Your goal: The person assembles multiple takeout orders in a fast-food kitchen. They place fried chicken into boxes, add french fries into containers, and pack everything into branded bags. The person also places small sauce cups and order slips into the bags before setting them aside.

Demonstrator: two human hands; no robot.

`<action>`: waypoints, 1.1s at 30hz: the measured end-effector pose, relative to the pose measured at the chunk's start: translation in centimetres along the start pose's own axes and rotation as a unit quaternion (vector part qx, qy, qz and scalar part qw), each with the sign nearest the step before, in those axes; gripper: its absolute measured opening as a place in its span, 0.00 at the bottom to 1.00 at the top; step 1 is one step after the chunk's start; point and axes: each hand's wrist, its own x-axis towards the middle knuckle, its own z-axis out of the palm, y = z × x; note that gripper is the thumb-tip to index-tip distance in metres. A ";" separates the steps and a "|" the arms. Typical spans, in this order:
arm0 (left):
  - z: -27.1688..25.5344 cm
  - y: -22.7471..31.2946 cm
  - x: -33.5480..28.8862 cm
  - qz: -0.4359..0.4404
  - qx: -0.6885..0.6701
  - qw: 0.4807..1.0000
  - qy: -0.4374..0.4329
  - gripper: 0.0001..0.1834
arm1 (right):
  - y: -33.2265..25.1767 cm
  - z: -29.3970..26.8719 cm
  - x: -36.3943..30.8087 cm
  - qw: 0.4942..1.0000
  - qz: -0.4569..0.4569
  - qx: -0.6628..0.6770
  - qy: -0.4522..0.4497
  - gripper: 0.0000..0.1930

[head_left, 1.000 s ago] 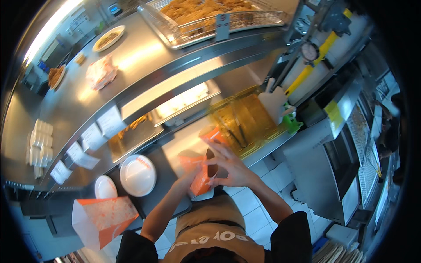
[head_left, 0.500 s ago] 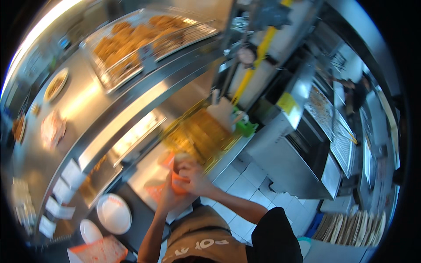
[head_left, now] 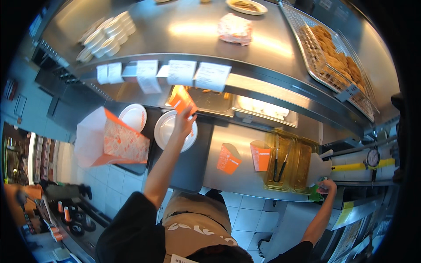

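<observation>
My left hand (head_left: 184,118) is closed on an orange fry carton (head_left: 180,99), holding it above the far side of a white plate (head_left: 165,143); the carton's contents cannot be made out. My right hand (head_left: 326,186) is stretched far to the right, beside a bright green item (head_left: 314,193) and below a white scoop (head_left: 319,170); its bent fingers are partly hidden. Two more orange cartons, one (head_left: 229,159) and another (head_left: 260,158), lie on the steel counter (head_left: 237,182). Black-handled tongs (head_left: 283,163) rest in an amber bin (head_left: 268,177), with a second amber bin (head_left: 302,168) alongside.
Another white plate (head_left: 133,115) and a large orange-and-white paper bag (head_left: 98,139) are at left. Above run a shelf edge with order slips (head_left: 182,72), a wrapped item (head_left: 235,30), stacked white cups (head_left: 109,37) and a wire-basket tray (head_left: 324,70) of fried food.
My view has swung left. My hands, together at the orange carton before, are now apart: the left has carried the carton over the plate, the right has let go and reached right.
</observation>
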 end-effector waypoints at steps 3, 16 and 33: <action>0.3 -0.9 3.2 0.005 -0.062 0.994 0.093 0.17 | 0.4 2.3 -2.9 0.997 -0.020 -0.064 0.036 0.13; -11.9 2.3 -14.0 -0.098 -0.110 0.960 -0.239 0.41 | -23.4 31.1 -42.3 0.894 -0.446 -0.044 -0.027 0.26; -15.3 7.5 -15.5 -0.027 -0.128 0.977 -0.170 0.45 | -45.7 59.2 -14.9 0.894 -0.403 0.005 0.194 0.14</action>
